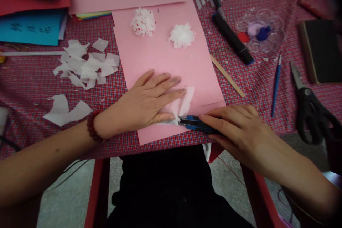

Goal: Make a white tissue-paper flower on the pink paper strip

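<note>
My left hand [149, 101] lies flat with fingers stretched out, pressing a piece of white tissue paper [186, 100] onto a pink sheet [160, 60]. In my right hand [237, 124] is a blue and black utility knife [196, 123], its tip touching the tissue beside my left thumb. Part of the tissue is hidden under my left palm. Farther up the pink sheet sit two white paper flowers, one with red spots [143, 22] and one plain [182, 35].
Left of the sheet lie white paper scraps [88, 65]. On the right are a black marker [232, 37], a wooden stick [228, 76], a paint palette [260, 30], a blue brush [276, 85], scissors [310, 103] and a dark box [320, 51]. Coloured paper [32, 25] is stacked far left.
</note>
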A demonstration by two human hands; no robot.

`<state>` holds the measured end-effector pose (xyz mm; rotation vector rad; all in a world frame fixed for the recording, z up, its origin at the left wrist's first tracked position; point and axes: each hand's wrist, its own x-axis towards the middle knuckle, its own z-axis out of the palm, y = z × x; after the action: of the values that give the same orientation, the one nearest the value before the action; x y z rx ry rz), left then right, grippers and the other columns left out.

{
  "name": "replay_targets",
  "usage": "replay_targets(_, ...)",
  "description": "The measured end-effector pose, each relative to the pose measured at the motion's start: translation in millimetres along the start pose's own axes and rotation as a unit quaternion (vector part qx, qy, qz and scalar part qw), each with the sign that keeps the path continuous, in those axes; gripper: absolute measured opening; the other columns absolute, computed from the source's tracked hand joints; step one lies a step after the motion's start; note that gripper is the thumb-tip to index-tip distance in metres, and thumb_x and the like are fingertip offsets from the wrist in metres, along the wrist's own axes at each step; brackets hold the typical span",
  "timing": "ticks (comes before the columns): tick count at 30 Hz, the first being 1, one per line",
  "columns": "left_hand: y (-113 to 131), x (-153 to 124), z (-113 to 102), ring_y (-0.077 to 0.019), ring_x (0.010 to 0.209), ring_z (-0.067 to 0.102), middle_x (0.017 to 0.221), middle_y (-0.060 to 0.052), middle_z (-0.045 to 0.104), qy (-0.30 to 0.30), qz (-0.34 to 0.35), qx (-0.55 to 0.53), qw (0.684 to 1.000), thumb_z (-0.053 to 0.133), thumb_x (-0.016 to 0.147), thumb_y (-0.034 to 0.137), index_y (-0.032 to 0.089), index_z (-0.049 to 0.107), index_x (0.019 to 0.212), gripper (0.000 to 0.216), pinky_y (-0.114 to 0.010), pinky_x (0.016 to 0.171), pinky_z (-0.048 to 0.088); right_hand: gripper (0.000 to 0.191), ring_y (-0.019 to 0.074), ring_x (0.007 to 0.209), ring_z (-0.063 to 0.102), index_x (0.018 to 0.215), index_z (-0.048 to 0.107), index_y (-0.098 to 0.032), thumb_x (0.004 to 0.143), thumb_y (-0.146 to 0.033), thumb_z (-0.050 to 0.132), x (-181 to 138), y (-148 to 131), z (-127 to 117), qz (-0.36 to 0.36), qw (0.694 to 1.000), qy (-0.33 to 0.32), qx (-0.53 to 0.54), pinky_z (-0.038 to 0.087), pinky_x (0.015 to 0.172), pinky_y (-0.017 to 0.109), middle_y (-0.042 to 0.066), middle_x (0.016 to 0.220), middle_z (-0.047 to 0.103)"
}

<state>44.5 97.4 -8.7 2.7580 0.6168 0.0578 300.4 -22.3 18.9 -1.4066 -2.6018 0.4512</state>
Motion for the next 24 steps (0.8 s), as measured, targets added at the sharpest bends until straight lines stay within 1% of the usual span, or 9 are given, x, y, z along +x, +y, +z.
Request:
replay_targets(3, 1.2, 0.1, 0.7, -0.0281, 0.139, 0.019, 0.151, -0.003, 0.028, 0.004, -0.005, 0.001, 1.0, 0.033, 0.091, 0.056, 0.026, 0.032, 0.139, 0.057, -0.052, 0.112, 0.007, 0.033, 0.0219, 0.09, 0.054, 0.123, 0.052, -0.02, 0.09, -0.019, 0.052, -4.6, -2.2, 0.5, 0.002, 1.0, 0.003, 0.009, 0.036, 0.076, 0.035, 0.008, 0.107, 0.06)
replay_targets(8, 4.5, -0.3, -3.8, -0.0275, 0.138, 0.021, 0.15, -0.002, 0.029, -0.008, -0.016, -0.01, 1.0, 0.033, 0.092, 0.054, 0.025, 0.034, 0.138, 0.055, -0.051, 0.113, 0.007, 0.033, 0.0228, 0.092, 0.054, 0.123, 0.051, -0.019, 0.09, -0.015, 0.051, -13.7, -9.4, 0.9, 0.023, 0.999, 0.004, 0.037, 0.038, 0.077, 0.036, 0.01, 0.106, 0.06)
replay_targets(12, 5.5, -0.3, -3.5, -0.029, 0.138, 0.023, 0.151, -0.003, 0.029, -0.006, -0.014, -0.003, 1.0, 0.036, 0.091, 0.055, 0.025, 0.034, 0.138, 0.057, -0.051, 0.113, 0.009, 0.036, 0.0235, 0.095, 0.054, 0.125, 0.05, -0.019, 0.09, -0.017, 0.051, -26.1, -13.6, 3.4, 0.042, 0.998, 0.004, 0.045, 0.039, 0.079, 0.037, 0.01, 0.108, 0.06)
replay_targets(16, 3.7, 0.2, 0.1, -0.0279, 0.138, 0.021, 0.151, -0.003, 0.027, -0.009, -0.015, 0.033, 0.999, 0.038, 0.089, 0.056, 0.026, 0.031, 0.14, 0.059, -0.05, 0.113, 0.009, 0.037, 0.024, 0.098, 0.055, 0.125, 0.051, -0.02, 0.089, -0.015, 0.052, -34.8, -14.8, 6.1, 0.057, 0.997, 0.004, 0.048, 0.04, 0.08, 0.038, 0.01, 0.11, 0.059)
replay_targets(18, 0.6, -0.3, -1.7, -0.0277, 0.138, 0.021, 0.151, -0.005, 0.027, -0.003, -0.006, 0.03, 1.0, 0.038, 0.088, 0.058, 0.025, 0.033, 0.14, 0.062, -0.051, 0.113, 0.009, 0.037, 0.0243, 0.098, 0.055, 0.125, 0.051, -0.019, 0.089, -0.015, 0.052, -36.7, -13.8, 7.8, 0.059, 0.997, 0.012, 0.047, 0.041, 0.079, 0.038, 0.01, 0.11, 0.059)
replay_targets(20, -3.7, -2.4, -7.2, -0.0244, 0.138, 0.022, 0.15, -0.005, 0.03, 0.002, 0.008, -0.006, 1.0, 0.03, 0.092, 0.055, 0.024, 0.034, 0.139, 0.057, -0.048, 0.114, 0.011, 0.036, 0.0245, 0.098, 0.055, 0.125, 0.051, -0.019, 0.088, -0.016, 0.052, -37.9, -11.5, 9.4, 0.058, 0.997, 0.024, 0.042, 0.04, 0.079, 0.039, 0.01, 0.111, 0.059)
replay_targets(22, -8.5, -6.3, -14.1, -0.0183, 0.138, 0.025, 0.148, -0.004, 0.034, 0.009, 0.019, -0.06, 0.998, 0.02, 0.096, 0.045, 0.024, 0.033, 0.14, 0.05, -0.042, 0.114, 0.015, 0.036, 0.0243, 0.098, 0.055, 0.125, 0.051, -0.019, 0.089, -0.018, 0.053, -39.3, -8.4, 10.7, 0.055, 0.997, 0.038, 0.035, 0.04, 0.08, 0.039, 0.01, 0.111, 0.059)
replay_targets(24, -12.6, -11.2, -18.4, -0.0148, 0.136, 0.028, 0.147, -0.004, 0.037, 0.018, 0.022, -0.081, 0.996, 0.018, 0.097, 0.04, 0.023, 0.033, 0.14, 0.048, -0.038, 0.114, 0.018, 0.036, 0.0241, 0.098, 0.055, 0.125, 0.05, -0.019, 0.089, -0.019, 0.052, -41.0, -4.9, 11.3, 0.054, 0.997, 0.046, 0.03, 0.041, 0.079, 0.039, 0.011, 0.112, 0.058)
